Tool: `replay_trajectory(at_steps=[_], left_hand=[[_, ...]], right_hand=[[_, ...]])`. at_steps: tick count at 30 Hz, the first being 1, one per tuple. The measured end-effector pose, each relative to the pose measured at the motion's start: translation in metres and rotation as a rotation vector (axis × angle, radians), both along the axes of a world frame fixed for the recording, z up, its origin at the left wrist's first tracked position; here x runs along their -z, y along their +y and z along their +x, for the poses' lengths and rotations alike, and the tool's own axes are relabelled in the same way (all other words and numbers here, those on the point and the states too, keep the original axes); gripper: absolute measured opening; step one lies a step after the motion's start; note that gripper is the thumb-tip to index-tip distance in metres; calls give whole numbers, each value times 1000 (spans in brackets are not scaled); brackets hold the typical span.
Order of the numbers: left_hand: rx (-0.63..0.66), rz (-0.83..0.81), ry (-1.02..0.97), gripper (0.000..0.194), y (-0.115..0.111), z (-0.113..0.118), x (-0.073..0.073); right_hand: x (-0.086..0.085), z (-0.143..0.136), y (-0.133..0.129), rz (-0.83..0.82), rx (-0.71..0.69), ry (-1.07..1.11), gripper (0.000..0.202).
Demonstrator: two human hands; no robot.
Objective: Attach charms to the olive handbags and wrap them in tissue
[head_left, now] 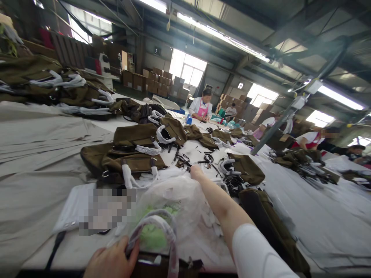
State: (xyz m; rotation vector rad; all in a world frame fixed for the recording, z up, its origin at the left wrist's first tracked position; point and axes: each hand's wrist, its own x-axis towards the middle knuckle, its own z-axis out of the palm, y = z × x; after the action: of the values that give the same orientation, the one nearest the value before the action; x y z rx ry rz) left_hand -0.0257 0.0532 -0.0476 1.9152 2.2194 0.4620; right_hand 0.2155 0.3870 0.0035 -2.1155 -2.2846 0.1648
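Observation:
At the near edge of the table, my left hand (111, 258) is closed around the wrapped handle (150, 222) of a brown handbag (153, 266). The handle is covered in pale film. My right arm stretches far forward, and my right hand (196, 172) is at a small pile of dark straps with metal fittings (183, 162). Its fingers are hidden, so what they touch or grip does not show. Between my arms lies a clear plastic bag (174, 193) with green things (153, 235) inside.
Olive-brown handbags (130, 158) with wrapped handles lie to the left; another handbag (246, 168) and a long olive bag (269, 220) are at right. A white box-like object (74, 204) with a black cable sits at left. A slanted pole (272, 131) rises at right. Several people work further back.

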Motion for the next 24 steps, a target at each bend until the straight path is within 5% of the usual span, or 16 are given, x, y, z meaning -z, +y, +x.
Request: replay_trajectory(at_steps=[7,12,16,19,21,24], left_hand=[[-46,40,217,49,-6,12,-10],[-76,50,198,52,-12,16,-13],[-188,307,41,64,-39,31,-33],[-28,427,-286,60,-71,51,-57],[181,280,-648,46,-89,67,-70],[365,-48,-1113,41,-103,87,-72]], right_hand=[[-77,47,-68,318,-46,231,28],[-113,73,-178,543,-249,854,26],[-102,72,-289,216,-215,1285,24],[-74,60,-353,-272,-123,1532,29],[-51,50,-380,-532,-39,1650,33],[-21,35,-401,-677,91,1778,28]])
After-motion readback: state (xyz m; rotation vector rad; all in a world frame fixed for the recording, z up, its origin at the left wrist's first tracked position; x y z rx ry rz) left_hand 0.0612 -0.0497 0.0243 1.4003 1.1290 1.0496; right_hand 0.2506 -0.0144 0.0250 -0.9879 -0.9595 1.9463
